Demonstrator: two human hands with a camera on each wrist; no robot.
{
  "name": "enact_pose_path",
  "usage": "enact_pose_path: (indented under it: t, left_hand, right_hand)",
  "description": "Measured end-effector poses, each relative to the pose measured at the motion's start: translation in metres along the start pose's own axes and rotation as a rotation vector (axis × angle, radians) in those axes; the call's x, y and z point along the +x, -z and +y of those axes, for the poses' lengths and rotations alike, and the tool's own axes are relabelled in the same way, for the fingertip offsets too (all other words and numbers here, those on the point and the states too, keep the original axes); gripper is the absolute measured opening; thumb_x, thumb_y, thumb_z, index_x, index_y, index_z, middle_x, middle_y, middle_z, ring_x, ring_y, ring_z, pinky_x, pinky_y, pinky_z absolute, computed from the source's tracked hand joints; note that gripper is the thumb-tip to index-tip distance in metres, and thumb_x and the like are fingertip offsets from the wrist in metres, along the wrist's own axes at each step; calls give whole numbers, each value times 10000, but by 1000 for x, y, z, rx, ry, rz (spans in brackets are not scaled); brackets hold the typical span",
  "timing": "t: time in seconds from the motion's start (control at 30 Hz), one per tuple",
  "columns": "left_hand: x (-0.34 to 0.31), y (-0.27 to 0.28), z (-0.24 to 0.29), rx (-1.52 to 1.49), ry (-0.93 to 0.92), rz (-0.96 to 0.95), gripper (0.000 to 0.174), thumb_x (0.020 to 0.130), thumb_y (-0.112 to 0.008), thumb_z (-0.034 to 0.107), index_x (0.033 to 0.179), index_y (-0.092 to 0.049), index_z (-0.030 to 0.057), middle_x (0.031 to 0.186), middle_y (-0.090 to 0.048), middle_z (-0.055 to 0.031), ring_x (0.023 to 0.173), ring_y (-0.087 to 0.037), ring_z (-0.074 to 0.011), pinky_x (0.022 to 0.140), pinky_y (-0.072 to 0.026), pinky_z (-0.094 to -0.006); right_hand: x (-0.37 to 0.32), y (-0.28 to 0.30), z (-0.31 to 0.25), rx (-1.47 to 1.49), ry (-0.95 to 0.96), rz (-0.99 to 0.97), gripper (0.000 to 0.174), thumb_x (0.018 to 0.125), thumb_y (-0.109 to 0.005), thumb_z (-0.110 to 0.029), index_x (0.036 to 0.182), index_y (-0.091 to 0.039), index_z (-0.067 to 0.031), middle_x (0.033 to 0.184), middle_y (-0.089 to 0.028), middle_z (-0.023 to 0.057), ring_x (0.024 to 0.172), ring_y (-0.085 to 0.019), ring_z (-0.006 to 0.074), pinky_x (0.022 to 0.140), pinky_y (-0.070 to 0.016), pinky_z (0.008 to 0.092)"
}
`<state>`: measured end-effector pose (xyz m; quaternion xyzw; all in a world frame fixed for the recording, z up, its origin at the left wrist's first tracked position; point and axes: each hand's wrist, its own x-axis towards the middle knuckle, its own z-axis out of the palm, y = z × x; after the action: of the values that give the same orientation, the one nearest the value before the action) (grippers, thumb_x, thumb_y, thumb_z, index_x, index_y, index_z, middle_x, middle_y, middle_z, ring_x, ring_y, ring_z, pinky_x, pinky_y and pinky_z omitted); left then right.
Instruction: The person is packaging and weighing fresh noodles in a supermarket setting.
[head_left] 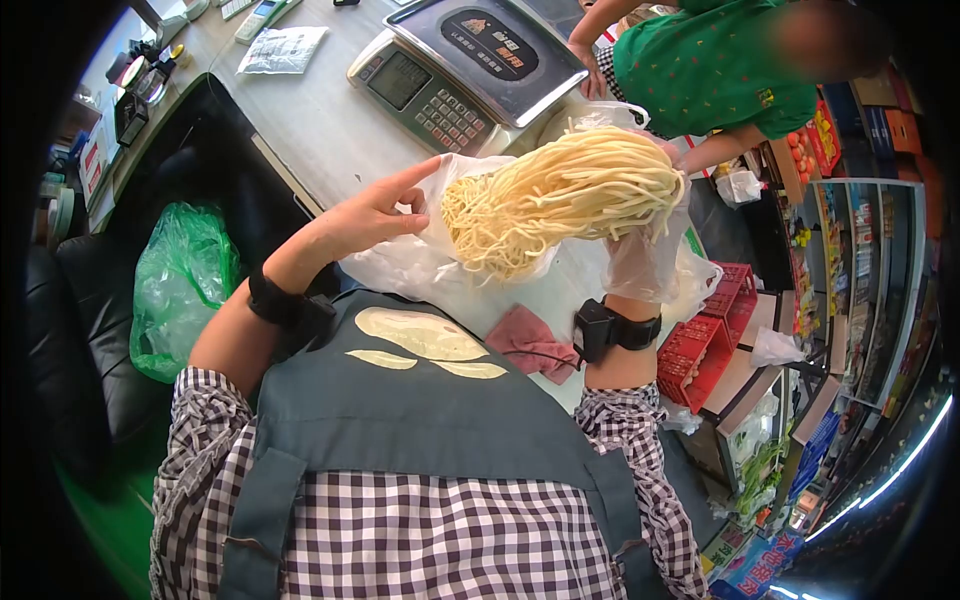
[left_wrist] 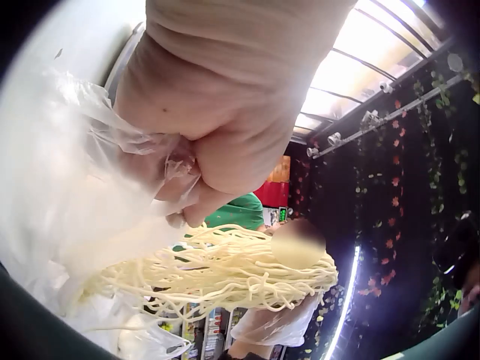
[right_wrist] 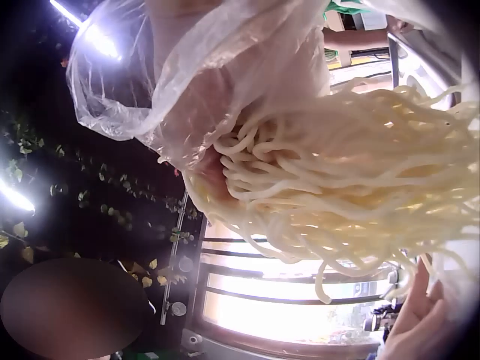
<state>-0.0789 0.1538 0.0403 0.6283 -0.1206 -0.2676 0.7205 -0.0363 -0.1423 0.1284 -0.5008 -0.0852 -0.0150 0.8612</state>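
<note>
A thick bundle of pale noodles (head_left: 570, 195) stretches between the hands, its left end in a white plastic bag (head_left: 400, 262). The right hand (head_left: 640, 250), covered by a thin clear bag, grips the noodles at their right end; in the right wrist view the covered hand (right_wrist: 202, 97) is curled round the strands (right_wrist: 345, 180). At the bag's left side, the left hand (head_left: 375, 212) has its index finger extended and other fingers bent. In the left wrist view the left hand (left_wrist: 225, 142) pinches the bag's thin plastic (left_wrist: 97, 202) above the noodles (left_wrist: 217, 274).
A digital scale (head_left: 430, 100) with a metal pan (head_left: 490, 50) stands beyond the noodles. A person in a green shirt (head_left: 715, 70) is across the counter (head_left: 310, 110). A pink cloth (head_left: 530, 340) lies near the apron; red crates (head_left: 695, 360) stand right, a green bag (head_left: 185, 290) left.
</note>
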Motion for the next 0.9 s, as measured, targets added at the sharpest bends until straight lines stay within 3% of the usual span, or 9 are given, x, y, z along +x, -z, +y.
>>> enact_pose_path:
  t: [0.13,0.2,0.27,0.33,0.4,0.57,0.67,0.7,0.9]
  left_hand:
    - [-5,7,47,452,90,-30,859,806,-688,-11,1532,-254,134,957,-550,-50,830,-497,-95,735,-467,-252]
    - [-8,13,70,675,173,-57,904,756,-738,-12,1523,-276,118,943,-552,-66,833,-519,-129,767,-477,-275]
    - [-10,33,78,1014,-55,-18,883,671,-797,4,1454,-392,58,970,-563,-116,894,-564,-241,835,-481,-350]
    - [-6,47,92,1219,-105,76,765,643,-812,10,1340,-496,9,1043,-567,-159,979,-566,-325,882,-466,-405]
    - [1,51,116,1381,-112,191,507,648,-785,-31,1106,-569,-52,1090,-538,-199,1013,-580,-363,847,-478,-413]
    - [40,62,154,1756,-182,342,215,799,-706,109,907,-572,-21,908,-599,-201,872,-609,-408,728,-490,-442]
    - [63,38,168,1611,-327,479,189,880,-610,245,871,-616,57,769,-641,-170,791,-639,-388,681,-507,-465]
    - [75,43,161,1557,-392,530,174,889,-618,260,906,-616,86,757,-653,-147,770,-649,-381,654,-505,-479]
    - [119,10,144,1117,-537,672,191,913,-607,227,966,-573,46,690,-601,-184,653,-612,-384,579,-461,-445]
  right_hand:
    - [9,26,17,-91,-24,-33,447,996,-503,-324,1298,-465,2,1166,-609,162,970,-662,249,814,-600,374]
    - [-4,0,5,-7,82,-27,234,969,-548,-196,1155,-555,-54,1121,-630,113,966,-660,191,805,-591,317]
    - [-2,-26,-15,0,34,86,248,978,-529,-208,1172,-546,-55,1119,-633,110,962,-663,197,803,-596,322]
    - [-2,-29,-22,10,-10,197,262,987,-511,-221,1189,-537,-56,1116,-635,107,958,-667,203,801,-600,328]
    - [-4,-18,-25,215,83,-45,336,993,-499,-237,1277,-473,-60,1165,-615,112,1003,-656,208,858,-588,363]
    - [-16,-11,-39,-38,213,14,369,990,-511,-238,1306,-436,-62,1198,-597,115,1031,-644,202,886,-573,373]
    - [-17,-7,-28,-350,283,92,392,988,-519,-238,1324,-414,-64,1218,-586,117,1048,-636,198,903,-564,379]
    - [-21,-3,-20,82,109,86,475,976,-558,-226,1372,-353,-64,1232,-567,112,1053,-621,173,899,-548,351]
    - [-5,-5,22,191,-135,29,380,1014,-477,-249,1325,-457,-32,1143,-602,102,951,-645,161,794,-563,271]
